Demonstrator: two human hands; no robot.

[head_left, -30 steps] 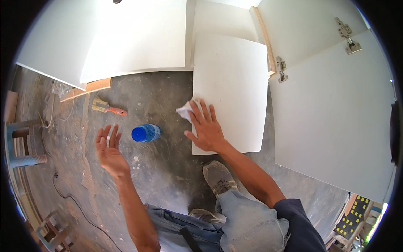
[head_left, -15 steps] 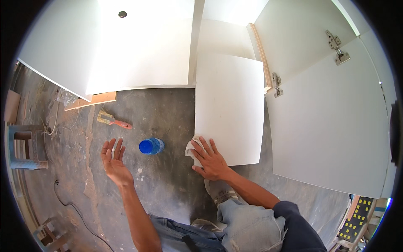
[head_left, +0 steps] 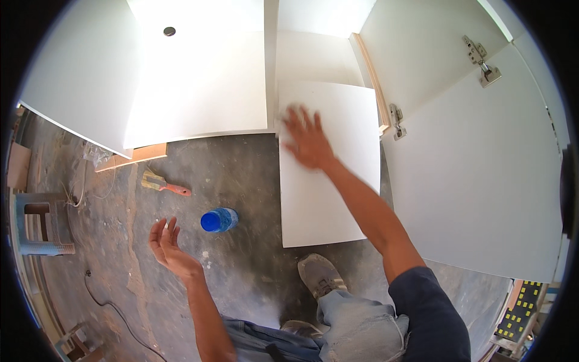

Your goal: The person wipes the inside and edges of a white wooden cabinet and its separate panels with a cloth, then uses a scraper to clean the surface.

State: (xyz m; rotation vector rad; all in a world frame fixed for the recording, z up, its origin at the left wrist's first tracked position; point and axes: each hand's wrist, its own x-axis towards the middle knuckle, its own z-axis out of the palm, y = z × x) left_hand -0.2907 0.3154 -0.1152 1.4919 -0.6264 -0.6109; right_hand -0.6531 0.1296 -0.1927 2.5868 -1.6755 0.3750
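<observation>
My right hand [head_left: 309, 140] is over the upper left part of a loose white panel [head_left: 329, 208], its fingers spread and smeared by motion. No cloth can be made out under the palm now; white on white, it may be hidden there. Above the floor on the left hovers my left hand [head_left: 174, 250], palm up, with its fingers loosely curled and apart. It is nearest to a blue-capped bottle [head_left: 220, 219], which it does not touch. Beyond lies a brush [head_left: 164, 183] with a red handle and pale bristles.
White cabinet compartments [head_left: 202, 78] span the far side. An open cabinet door [head_left: 470, 175] with metal hinges [head_left: 482, 63] stands at the right. A plastic stool [head_left: 45, 224] is at far left, near a black cable [head_left: 117, 311]. A wood strip [head_left: 136, 155] lies below the cabinet.
My right hand has slid from the panel's near left corner up toward its far left part; the white cloth seen under it is no longer visible. My left hand has come slightly nearer me.
</observation>
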